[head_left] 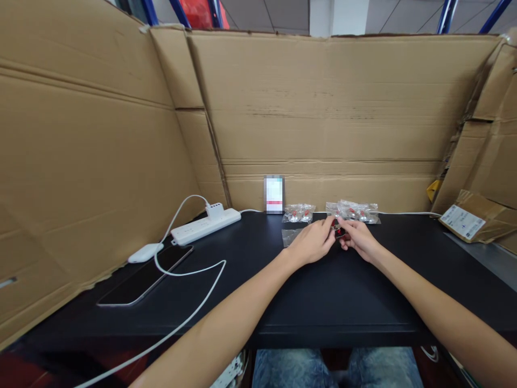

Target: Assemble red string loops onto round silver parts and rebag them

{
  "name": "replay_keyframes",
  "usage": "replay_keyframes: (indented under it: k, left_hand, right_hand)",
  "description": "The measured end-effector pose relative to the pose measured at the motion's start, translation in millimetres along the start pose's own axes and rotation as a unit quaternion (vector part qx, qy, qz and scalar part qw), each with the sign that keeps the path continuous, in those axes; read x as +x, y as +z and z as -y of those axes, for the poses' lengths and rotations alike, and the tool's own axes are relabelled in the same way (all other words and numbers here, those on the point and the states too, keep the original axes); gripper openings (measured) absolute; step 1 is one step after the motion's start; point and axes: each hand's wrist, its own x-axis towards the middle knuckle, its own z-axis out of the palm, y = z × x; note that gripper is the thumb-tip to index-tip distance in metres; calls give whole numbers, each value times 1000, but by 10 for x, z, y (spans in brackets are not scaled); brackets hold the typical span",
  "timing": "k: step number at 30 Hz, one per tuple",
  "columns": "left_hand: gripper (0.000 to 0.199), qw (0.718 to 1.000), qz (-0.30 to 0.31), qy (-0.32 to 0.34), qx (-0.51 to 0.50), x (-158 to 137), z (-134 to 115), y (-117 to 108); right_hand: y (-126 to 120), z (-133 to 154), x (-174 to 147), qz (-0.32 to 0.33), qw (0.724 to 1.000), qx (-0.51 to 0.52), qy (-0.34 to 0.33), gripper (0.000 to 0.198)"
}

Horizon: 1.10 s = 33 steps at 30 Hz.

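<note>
Between my two hands is a small shiny metal piece with red on it (339, 231), too small to name. My left hand (314, 240) closes on its left side, and my right hand (358, 238) pinches it from the right. The fingertips almost meet and hide part of it. A clear plastic bag (290, 237) lies flat beside my left wrist. Just behind my hands, clear packets (355, 212) hold similar silver and red pieces. More packets of this kind (299, 214) lie to the left of them.
A blurred upright screen (274, 195) leans at the back cardboard wall (323, 108). To the left are a white power strip (208, 225), a dark tablet-like device (147, 276), a white puck (144, 253) and a loose white cable (189, 318). A brown parcel (480, 215) sits at right.
</note>
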Motion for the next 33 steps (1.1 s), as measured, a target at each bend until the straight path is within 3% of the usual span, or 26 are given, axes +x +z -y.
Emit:
replay_keyframes:
  k: [5, 11, 15, 18, 20, 23, 27, 30, 33]
  left_hand:
    - [27, 999, -25, -26, -35, 25, 94, 57]
    - [20, 994, -85, -48, -55, 54, 211, 131]
    - [20, 989, -105, -76, -74, 79, 225, 130]
    - [19, 983, -115, -100, -105, 103, 227, 120]
    - [19, 978, -110, -115, -137, 116, 236, 119]
    - [15, 969, -107, -133, -179, 128, 261, 132]
    - [13, 964, -105, -149, -194, 131, 282, 154]
    - [14, 962, -92, -143, -213, 127, 272, 156]
    - [15, 964, -77, -118, -225, 116, 241, 140]
  right_hand:
    - [-2, -1, -6, 14, 1000, 6, -5, 38]
    - [-112, -57, 82, -24, 982, -183, -51, 31]
    - [-213, -61, 130, -29, 918, -369, -139, 23]
    - [-251, -58, 125, -18, 859, -483, -169, 22]
    - [-260, -67, 119, -17, 835, -521, -178, 20]
    - [-251, -74, 109, -38, 819, -538, -197, 14]
    - [-153, -6, 43, -68, 807, -518, -276, 12]
    - [-45, 49, -29, -18, 806, -494, -325, 11]
    - [16, 39, -64, 24, 814, -483, -322, 11]
